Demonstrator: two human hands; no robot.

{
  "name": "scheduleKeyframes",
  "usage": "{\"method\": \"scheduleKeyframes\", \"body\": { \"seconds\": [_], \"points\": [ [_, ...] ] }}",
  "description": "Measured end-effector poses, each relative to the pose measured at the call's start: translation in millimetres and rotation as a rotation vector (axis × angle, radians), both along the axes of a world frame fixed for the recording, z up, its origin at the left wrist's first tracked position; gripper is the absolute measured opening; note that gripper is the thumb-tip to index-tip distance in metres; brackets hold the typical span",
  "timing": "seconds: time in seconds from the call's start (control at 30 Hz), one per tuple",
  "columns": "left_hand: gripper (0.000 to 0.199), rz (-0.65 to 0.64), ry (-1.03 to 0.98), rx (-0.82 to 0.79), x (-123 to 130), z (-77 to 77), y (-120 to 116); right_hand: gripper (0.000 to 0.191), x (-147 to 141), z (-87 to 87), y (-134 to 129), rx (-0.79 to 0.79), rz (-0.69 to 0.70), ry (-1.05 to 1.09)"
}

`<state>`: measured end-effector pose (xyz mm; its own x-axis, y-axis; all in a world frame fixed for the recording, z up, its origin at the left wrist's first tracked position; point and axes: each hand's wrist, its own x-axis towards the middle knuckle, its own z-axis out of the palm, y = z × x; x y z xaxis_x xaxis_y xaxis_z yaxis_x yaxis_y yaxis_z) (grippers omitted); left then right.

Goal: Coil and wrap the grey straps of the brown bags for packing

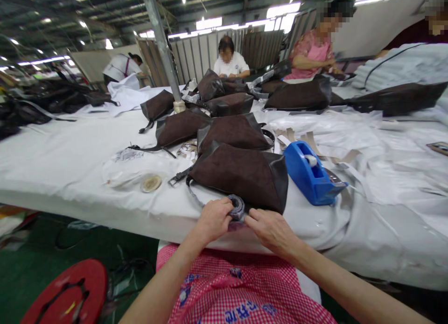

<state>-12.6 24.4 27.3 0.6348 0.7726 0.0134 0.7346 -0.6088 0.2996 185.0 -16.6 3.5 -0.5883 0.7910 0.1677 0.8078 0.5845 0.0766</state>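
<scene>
At the table's front edge my left hand (214, 220) is closed on a rolled-up strap (237, 206), a grey coil that seems wrapped in film. From the coil a length of strap runs left to a dark brown bag (238, 172) with black ends, which lies just beyond my hands. My right hand (269, 228) is close to the coil's right side, below the bag, with its fingers pinched together. What those fingers hold, if anything, is too small to make out. A buckled strap end (178, 177) sticks out at the bag's left.
A blue tape dispenser (311, 174) stands right of the bag. Behind lie several similar bags (234, 131) and a metal post (163, 44). A tape roll (151, 183) rests at left. A red stool (70, 293) is below. Co-workers (313, 53) sit across the table.
</scene>
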Motion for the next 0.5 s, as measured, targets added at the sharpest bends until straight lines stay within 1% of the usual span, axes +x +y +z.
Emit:
{"method": "scheduleKeyframes", "body": {
  "seconds": [0.1, 0.27, 0.5],
  "points": [
    [0.017, -0.024, -0.039, -0.032, -1, 2.3, 3, 0.019, 0, 2.7, 2, -0.054, -0.036, 0.003],
    [0.023, -0.098, -0.053, -0.109, -2, 10.3, 8, 0.02, -2, 7.8, 4, -0.157, -0.118, 0.012],
    [0.023, -0.238, -0.043, -0.204, -7, 17.6, 19, 0.022, 2, 2.7, 3, -0.155, -0.143, 0.046]
  ]
}}
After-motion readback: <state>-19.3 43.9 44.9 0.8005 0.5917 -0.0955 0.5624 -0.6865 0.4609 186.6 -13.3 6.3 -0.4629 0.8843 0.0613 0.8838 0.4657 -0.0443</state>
